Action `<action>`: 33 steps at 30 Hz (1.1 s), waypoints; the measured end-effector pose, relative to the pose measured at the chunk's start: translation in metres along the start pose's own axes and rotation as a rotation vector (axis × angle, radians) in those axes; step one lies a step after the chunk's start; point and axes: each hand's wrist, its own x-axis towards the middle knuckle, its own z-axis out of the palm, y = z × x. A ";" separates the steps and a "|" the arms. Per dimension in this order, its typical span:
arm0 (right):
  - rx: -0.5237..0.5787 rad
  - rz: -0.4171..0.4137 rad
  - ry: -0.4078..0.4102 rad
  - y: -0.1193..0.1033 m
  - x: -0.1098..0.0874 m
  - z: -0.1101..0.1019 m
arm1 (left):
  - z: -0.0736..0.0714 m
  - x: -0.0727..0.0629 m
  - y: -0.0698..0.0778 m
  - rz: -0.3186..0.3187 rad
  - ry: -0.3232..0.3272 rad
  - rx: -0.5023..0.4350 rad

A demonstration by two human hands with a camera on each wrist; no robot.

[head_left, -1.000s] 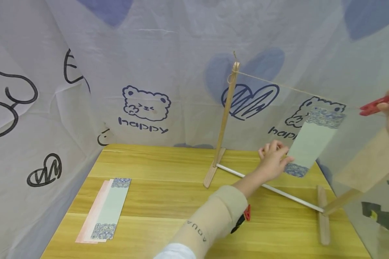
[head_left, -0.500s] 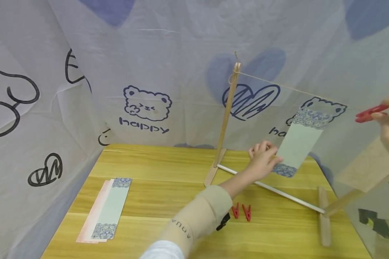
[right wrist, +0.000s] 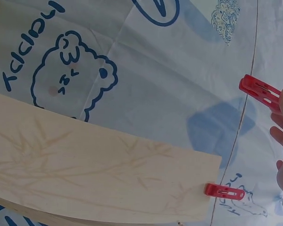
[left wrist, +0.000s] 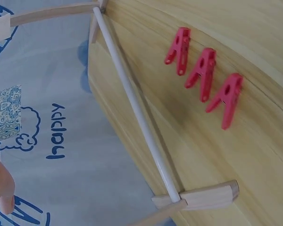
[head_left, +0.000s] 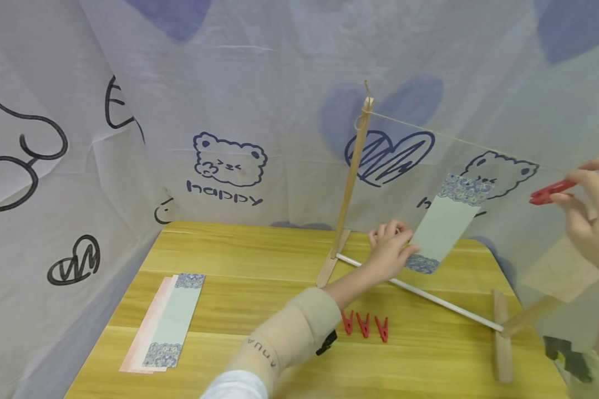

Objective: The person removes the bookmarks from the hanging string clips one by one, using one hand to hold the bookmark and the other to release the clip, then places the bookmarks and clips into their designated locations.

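My left hand (head_left: 390,252) pinches a pale green paper strip (head_left: 446,219) with blue lace-patterned ends by its lower left edge. The strip hangs tilted in the air, in front of and below the string (head_left: 452,137) of a wooden stand. At the right, my right hand (head_left: 596,208) pinches a red clothespin (head_left: 546,194) between thumb and fingers; in the right wrist view this clothespin (right wrist: 259,90) overlaps the string. Further along, another red clothespin (right wrist: 225,191) fastens a beige strip (right wrist: 108,165) with a faint bamboo pattern to the string.
Three red clothespins (head_left: 363,325) lie in a row on the wooden table (head_left: 259,260). Several overlapping strips (head_left: 168,324), pink and pale green, lie at the table's left. The stand has a wooden post (head_left: 351,183) and a white bottom rod (head_left: 444,302). Printed cloth hangs behind.
My left hand has carried the green strip leftward. The right hand has moved left and slightly down with its clothespin. The clothespins on the table have come out from behind my left arm.
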 end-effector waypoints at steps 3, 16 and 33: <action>-0.006 0.005 0.001 -0.001 -0.005 0.005 | -0.003 -0.003 -0.007 -0.002 0.008 0.006; -0.133 -0.021 -0.084 -0.002 -0.022 0.016 | -0.011 -0.016 -0.033 -0.011 0.030 0.007; -0.162 0.078 -0.338 -0.002 -0.040 0.031 | -0.022 -0.034 -0.056 -0.037 0.081 -0.024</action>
